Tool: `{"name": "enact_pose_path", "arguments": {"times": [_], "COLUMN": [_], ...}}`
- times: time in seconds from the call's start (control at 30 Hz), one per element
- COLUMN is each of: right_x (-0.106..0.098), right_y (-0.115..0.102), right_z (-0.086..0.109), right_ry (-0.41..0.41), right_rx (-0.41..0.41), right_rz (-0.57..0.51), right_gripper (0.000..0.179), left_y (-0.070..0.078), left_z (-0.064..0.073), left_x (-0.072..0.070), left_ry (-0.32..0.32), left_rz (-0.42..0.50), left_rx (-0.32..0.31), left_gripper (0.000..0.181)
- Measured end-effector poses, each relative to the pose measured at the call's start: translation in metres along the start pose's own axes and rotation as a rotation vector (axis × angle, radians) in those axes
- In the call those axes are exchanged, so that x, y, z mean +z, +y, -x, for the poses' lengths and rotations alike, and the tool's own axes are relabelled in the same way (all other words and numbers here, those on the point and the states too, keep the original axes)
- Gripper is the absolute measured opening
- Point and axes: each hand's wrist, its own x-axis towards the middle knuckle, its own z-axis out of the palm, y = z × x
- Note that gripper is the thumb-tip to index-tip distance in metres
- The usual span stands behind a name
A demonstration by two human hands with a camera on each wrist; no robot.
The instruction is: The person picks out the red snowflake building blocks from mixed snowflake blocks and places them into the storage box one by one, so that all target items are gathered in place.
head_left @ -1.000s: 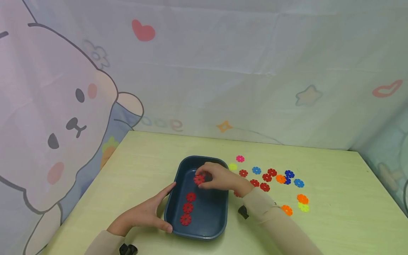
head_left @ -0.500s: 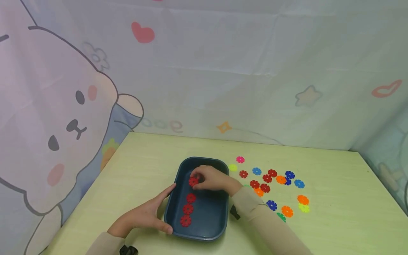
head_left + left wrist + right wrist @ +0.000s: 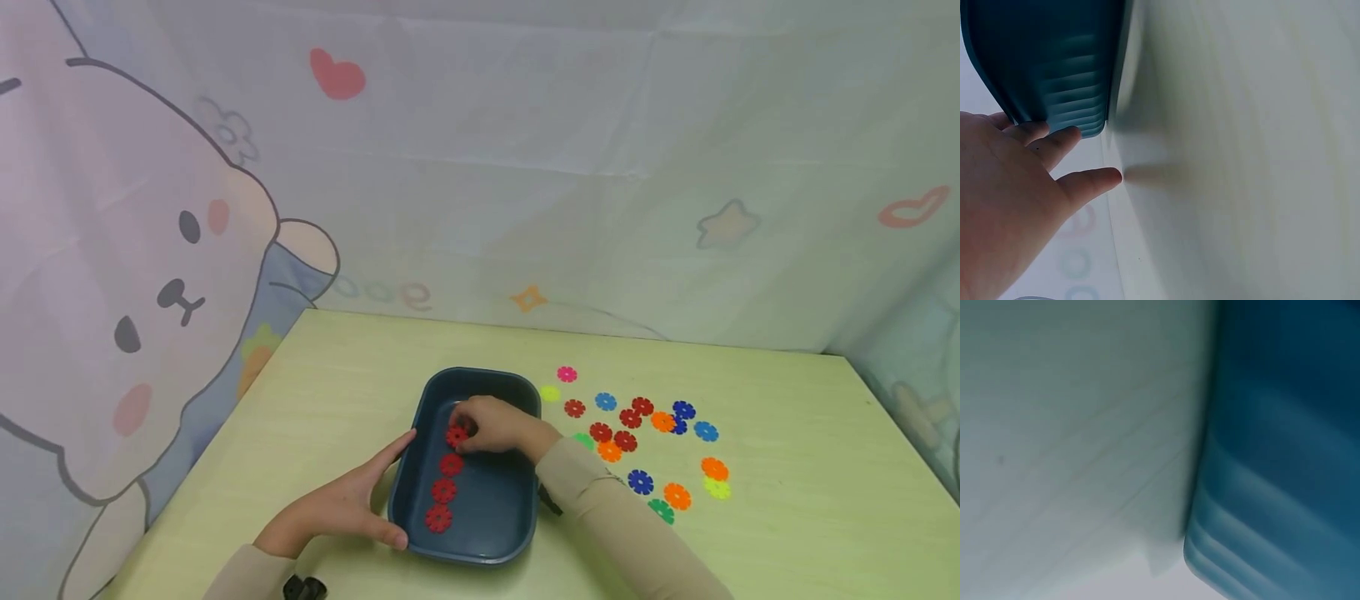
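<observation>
A dark blue plastic tray (image 3: pixel 495 517) stands on the table. Inside, three red notched snowflake discs (image 3: pixel 444 490) form a line along its left part. My right hand (image 3: pixel 498 429) reaches in from the right and pinches another red snowflake disc (image 3: pixel 456 436) between thumb and fingers, close to the far end of that line. With thumb and fingers spread, my left hand (image 3: pixel 337 508) touches the tray's left side. The left wrist view has its fingertips (image 3: pixel 1063 140) at the tray wall (image 3: pixel 1079 81). In the right wrist view only the tray's outer side (image 3: pixel 1272 487) and the table appear.
Right of the tray lie several loose discs: red (image 3: pixel 601 432), orange (image 3: pixel 677 497), dark blue (image 3: pixel 641 482), light blue (image 3: pixel 706 431), green (image 3: pixel 662 511), yellow (image 3: pixel 717 488) and pink (image 3: pixel 567 374). A printed cloth (image 3: pixel 600 167) hangs behind the table.
My right hand has moved left and slightly nearer inside the tray, bringing the red snowflake disc toward the line's far end. My left hand has stayed at the tray.
</observation>
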Motion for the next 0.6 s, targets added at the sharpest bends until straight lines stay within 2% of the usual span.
{"name": "enact_pose_path", "arguments": {"times": [0.13,0.6], "right_x": [0.0017,0.0030], "right_y": [-0.0011,-0.0014], "right_z": [0.0003,0.0002], "right_ry": [-0.016,-0.071], "right_rx": [0.018,0.023], "right_rz": [0.027,-0.003], "right_gripper": [0.030,0.031], "left_y": [-0.0006,-0.0006], "left_z": [-0.0004,-0.0007], "left_x": [0.0002,-0.0001], "left_ry": [0.002,-0.002], "left_rz": [-0.001,0.001], "left_rx": [0.002,0.000], "left_gripper": [0.122,0.121]}}
